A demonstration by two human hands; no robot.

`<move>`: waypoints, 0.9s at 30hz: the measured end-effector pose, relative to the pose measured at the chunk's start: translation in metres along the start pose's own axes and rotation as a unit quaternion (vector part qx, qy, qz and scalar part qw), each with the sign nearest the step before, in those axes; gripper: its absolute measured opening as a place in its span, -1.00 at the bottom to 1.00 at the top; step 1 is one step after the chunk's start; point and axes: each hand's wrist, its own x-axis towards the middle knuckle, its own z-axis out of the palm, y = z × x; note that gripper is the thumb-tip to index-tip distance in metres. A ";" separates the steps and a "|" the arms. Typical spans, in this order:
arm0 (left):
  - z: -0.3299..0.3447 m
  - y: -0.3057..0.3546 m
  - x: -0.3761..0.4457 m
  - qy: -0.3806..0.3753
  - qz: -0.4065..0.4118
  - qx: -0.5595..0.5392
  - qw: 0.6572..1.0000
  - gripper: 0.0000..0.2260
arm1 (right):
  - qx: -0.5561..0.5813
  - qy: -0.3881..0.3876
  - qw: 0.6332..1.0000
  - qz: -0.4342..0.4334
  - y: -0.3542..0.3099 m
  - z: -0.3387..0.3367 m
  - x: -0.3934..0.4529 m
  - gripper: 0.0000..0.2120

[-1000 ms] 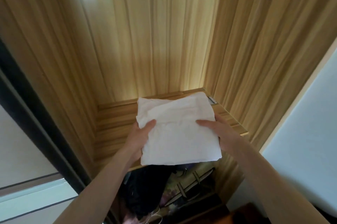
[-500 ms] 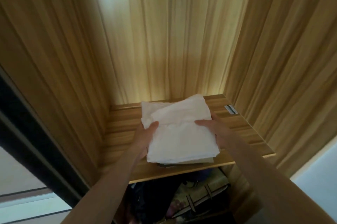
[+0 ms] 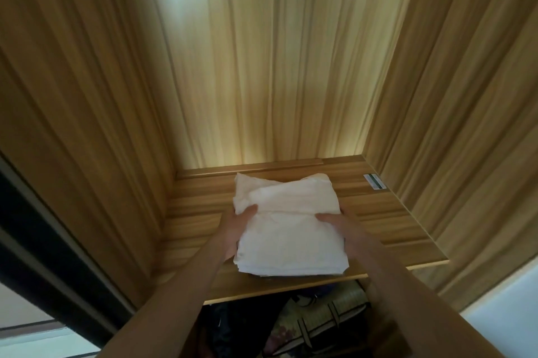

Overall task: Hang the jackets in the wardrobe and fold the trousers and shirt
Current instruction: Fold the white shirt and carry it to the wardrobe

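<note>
A folded white garment lies as a flat stack on the wooden wardrobe shelf, near its front edge. My left hand grips the stack's left side, thumb on top and fingers underneath. On the other side my right hand holds the right edge the same way. A thin darker layer shows under the stack's front right corner. No jackets or trousers can be made out in view.
Wooden walls enclose the shelf on the left, back and right. A small label sits on the shelf's far right. Below the shelf lie dark clothes and a woven bag. A dark door frame runs at the left.
Both hands have carried the folded white stack further in over the shelf and down onto it. The view has moved closer into the wardrobe.
</note>
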 end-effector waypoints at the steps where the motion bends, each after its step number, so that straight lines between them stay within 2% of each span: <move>1: 0.001 -0.002 0.002 0.000 0.002 -0.003 1.000 -0.64 | -0.002 0.002 1.000 -0.003 0.000 -0.002 0.002 -0.37; 6: 0.006 -0.011 0.009 0.022 -0.008 0.017 1.000 -0.66 | -0.060 0.034 0.998 -0.008 -0.002 -0.009 0.014 -0.20; 10: 0.001 -0.012 0.013 0.053 0.003 0.038 0.998 -0.65 | -0.087 0.065 0.993 -0.047 -0.004 -0.006 0.016 -0.16; 13: 0.000 -0.012 0.012 0.098 0.051 0.136 0.985 -0.57 | -0.114 0.106 0.984 -0.085 0.002 -0.006 0.013 -0.18; 15: 0.002 -0.014 0.008 0.145 0.107 0.296 0.938 -0.51 | -0.151 0.142 0.973 -0.104 0.004 -0.004 0.008 -0.24; 17: 0.006 -0.019 0.000 0.202 0.174 0.438 0.859 -0.51 | -0.254 0.192 0.935 -0.154 0.005 0.001 -0.002 -0.39; 18: 0.009 -0.022 -0.004 0.206 0.219 0.475 0.827 -0.52 | -0.311 0.214 0.904 -0.201 0.007 0.005 -0.006 -0.47; 20: 0.018 -0.030 -0.008 0.152 0.305 0.519 0.784 -0.55 | -0.374 0.213 0.848 -0.310 0.012 0.011 -0.014 -0.55; 21: 0.022 -0.035 -0.008 0.116 0.331 0.539 0.766 -0.55 | -0.397 0.188 0.831 -0.342 0.014 0.013 -0.016 -0.55; 23: 0.028 -0.046 -0.005 0.064 0.345 0.581 0.734 -0.51 | -0.450 0.122 0.813 -0.348 0.021 0.016 -0.015 -0.47; 25: 0.029 -0.057 0.001 0.037 0.326 0.609 0.722 -0.46 | -0.494 0.075 0.800 -0.331 0.033 0.013 -0.010 -0.33; 27: 0.024 -0.068 0.006 0.025 0.307 0.624 0.718 -0.43 | -0.534 0.060 0.778 -0.325 0.046 0.007 -0.004 -0.26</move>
